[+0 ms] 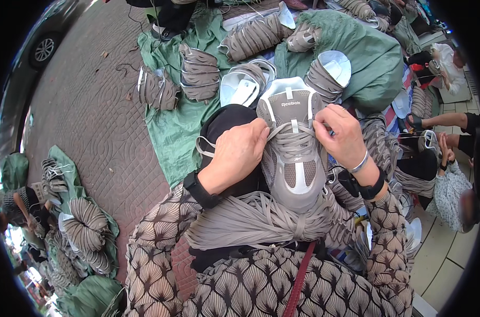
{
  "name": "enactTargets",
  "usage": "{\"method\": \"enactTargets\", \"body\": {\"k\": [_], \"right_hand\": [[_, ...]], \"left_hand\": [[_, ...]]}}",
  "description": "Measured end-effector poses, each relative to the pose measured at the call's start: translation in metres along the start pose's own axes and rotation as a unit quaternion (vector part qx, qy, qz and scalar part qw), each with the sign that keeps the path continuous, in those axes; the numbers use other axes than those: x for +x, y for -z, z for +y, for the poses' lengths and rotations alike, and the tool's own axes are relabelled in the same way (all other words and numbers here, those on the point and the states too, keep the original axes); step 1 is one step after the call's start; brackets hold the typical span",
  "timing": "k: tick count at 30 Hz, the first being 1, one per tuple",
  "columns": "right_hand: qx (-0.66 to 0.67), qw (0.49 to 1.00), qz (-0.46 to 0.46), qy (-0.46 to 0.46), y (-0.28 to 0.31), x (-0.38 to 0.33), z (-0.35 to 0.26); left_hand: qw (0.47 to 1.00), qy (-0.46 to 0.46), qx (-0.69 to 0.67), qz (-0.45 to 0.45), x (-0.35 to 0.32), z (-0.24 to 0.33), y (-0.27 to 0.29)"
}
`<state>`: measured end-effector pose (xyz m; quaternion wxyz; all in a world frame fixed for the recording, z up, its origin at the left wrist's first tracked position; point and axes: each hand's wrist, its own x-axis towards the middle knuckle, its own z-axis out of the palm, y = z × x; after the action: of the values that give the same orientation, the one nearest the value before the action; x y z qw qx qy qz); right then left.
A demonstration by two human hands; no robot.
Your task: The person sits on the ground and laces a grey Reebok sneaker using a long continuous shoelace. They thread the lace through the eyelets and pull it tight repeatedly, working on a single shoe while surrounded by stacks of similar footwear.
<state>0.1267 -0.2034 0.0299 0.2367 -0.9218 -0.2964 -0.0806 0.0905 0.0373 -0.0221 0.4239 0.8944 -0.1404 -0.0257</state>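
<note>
A taupe and white shoe upper [298, 185] rests on my lap, toe towards me and tongue away. A flat taupe shoelace [295, 138] crosses its front in several rows. My left hand [234, 153] is closed in a pinch at the left eyelet edge, holding the shoelace, and a loop of lace sticks out beyond the wrist side. At the right eyelet edge my right hand [339, 132] pinches with thumb and forefinger, where a lace strand runs to the fingertips. Below the toe, a thick bundle of loose laces [240, 219] lies across my lap.
Stacks of nested shoe uppers [199, 74] stand ahead on a green sheet [163, 137]. A full green sack [361, 58] sits at the far right. More uppers [86, 224] lie at left on the patterned paving [102, 121]. People sit at right; a car [44, 50] stands far left.
</note>
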Motion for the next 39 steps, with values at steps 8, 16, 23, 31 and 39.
{"method": "enactTargets", "body": {"k": [8, 16, 23, 31, 39], "right_hand": [[0.01, 0.999, -0.048, -0.01, 0.008, 0.006, 0.002], [0.02, 0.989, -0.071, 0.131, 0.012, 0.038, 0.014], [0.07, 0.98, -0.147, 0.118, 0.013, 0.04, 0.022], [0.045, 0.982, -0.153, 0.097, 0.011, 0.036, 0.02], [0.018, 0.989, -0.133, 0.069, 0.008, 0.031, 0.013]], "left_hand": [[0.981, -0.082, 0.176, 0.005, 0.012, 0.013, 0.005], [0.974, -0.138, 0.11, 0.139, 0.006, 0.019, 0.011], [0.984, -0.123, 0.097, 0.081, -0.001, 0.017, 0.009], [0.969, -0.139, 0.18, 0.096, 0.002, 0.011, 0.007], [0.994, -0.054, 0.069, 0.072, 0.0, 0.013, 0.003]]}}
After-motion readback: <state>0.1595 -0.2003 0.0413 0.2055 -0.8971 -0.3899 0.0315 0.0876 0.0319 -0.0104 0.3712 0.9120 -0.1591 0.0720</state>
